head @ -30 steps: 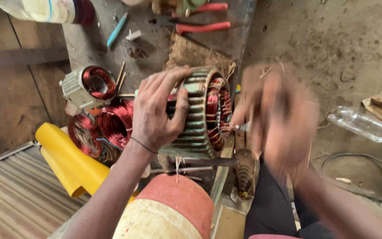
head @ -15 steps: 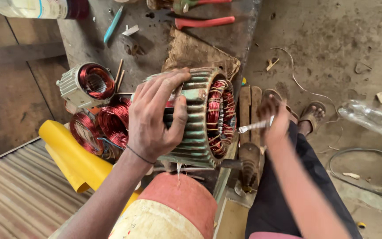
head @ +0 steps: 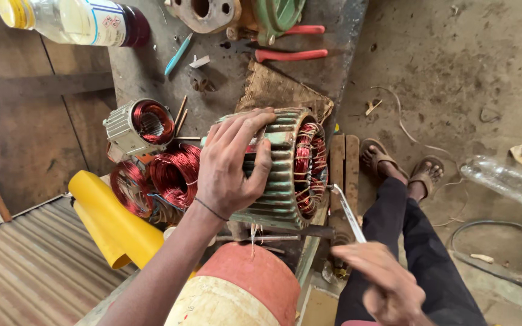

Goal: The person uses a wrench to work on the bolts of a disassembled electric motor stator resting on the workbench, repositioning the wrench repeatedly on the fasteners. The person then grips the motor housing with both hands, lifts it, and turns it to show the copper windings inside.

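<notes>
The left hand stays spread flat over the top of the stator, fingers splayed across its green ribbed shell, as it was half a second ago. The stator has not shifted: it lies on its side at the bench edge, its open end with the red windings facing right.

The right hand has dropped. Half a second ago it was up beside the stator's open end; now it sits low in the frame, near the person's lap, closed around the lower end of a thin metal tool. The tool slants up and left, its tip just beside the stator's lower rim; whether it touches cannot be told.

The right hand is blurred and partly cut off by the bottom edge, so how its fingers grip is unclear. The left forearm hides part of the stator's near side. A red and cream cylinder in the foreground is cut off below.

Behind the left hand lie copper coils and a smaller wound motor. A yellow roll lies to the left, red-handled pliers farther up the bench.
</notes>
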